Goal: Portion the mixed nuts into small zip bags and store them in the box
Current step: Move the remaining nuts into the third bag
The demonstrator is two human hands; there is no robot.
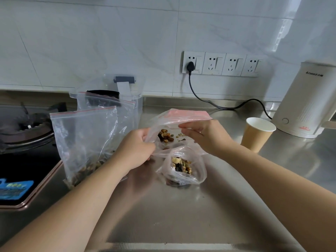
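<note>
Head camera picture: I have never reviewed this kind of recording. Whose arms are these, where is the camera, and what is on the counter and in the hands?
There is no robot. A person wears a wide-angle camera on the head, looking down at their own bare arms.

The left hand and the right hand both pinch a small zip bag with a few mixed nuts inside. Just in front lies another small bag, already holding a portion.

On the steel counter, left of the hands, stands a large zip bag with nuts at its bottom, and a clear box stands behind it. Right of the hands are a paper cup and a white kettle. A gas stove sits at far left.
</note>
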